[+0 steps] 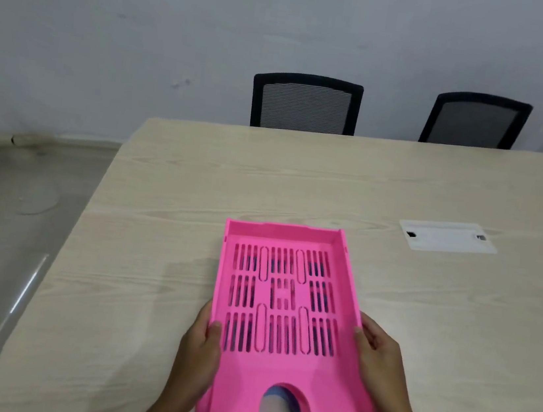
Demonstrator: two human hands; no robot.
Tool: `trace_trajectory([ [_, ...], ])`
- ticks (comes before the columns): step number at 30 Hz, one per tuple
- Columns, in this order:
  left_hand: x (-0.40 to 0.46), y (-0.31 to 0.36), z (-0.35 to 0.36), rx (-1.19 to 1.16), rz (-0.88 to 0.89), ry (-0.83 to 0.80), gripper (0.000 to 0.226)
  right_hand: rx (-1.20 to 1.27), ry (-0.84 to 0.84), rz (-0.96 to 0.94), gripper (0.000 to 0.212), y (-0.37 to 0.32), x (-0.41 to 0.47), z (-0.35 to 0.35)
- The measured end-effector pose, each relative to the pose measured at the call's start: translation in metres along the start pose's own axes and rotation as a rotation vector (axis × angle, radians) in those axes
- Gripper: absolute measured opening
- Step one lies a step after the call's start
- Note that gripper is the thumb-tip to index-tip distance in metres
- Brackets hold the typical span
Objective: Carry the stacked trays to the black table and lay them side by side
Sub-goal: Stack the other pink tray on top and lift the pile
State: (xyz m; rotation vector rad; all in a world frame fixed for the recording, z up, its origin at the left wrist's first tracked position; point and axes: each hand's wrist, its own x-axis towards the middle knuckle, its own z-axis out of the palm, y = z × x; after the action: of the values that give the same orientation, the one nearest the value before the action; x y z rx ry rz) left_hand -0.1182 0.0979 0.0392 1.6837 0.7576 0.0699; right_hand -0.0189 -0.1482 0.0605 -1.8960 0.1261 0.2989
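A pink slotted tray (pixel 276 372) sits on top of a stack; a blue tray (pixel 276 398) shows beneath it through the front notch and the slots. The stack rests on or just above a light wood table (pixel 157 225), near its front edge. My left hand (pixel 200 352) grips the stack's left side, thumb over the pink rim. My right hand (pixel 378 354) grips the right side the same way. No black table is in view.
Two black mesh chairs (pixel 306 105) (pixel 474 122) stand behind the table's far edge against a white wall. A white cable cover plate (pixel 447 236) is set into the tabletop at the right. Grey floor (pixel 2 222) lies left of the table.
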Motion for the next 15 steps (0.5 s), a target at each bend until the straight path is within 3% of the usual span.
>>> trace_trajectory([
  [7,0.002,-0.001,-0.001,-0.059,-0.028,0.046,0.035,0.082,0.007,0.062,0.034,0.011,0.006,-0.005],
  [12,0.009,0.001,-0.005,-0.156,-0.020,0.081,0.022,0.143,-0.007,0.106,0.019,0.016,0.029,-0.012],
  [15,0.031,-0.006,-0.008,-0.267,-0.151,-0.062,0.065,0.185,-0.162,0.171,0.044,0.019,0.044,-0.008],
])
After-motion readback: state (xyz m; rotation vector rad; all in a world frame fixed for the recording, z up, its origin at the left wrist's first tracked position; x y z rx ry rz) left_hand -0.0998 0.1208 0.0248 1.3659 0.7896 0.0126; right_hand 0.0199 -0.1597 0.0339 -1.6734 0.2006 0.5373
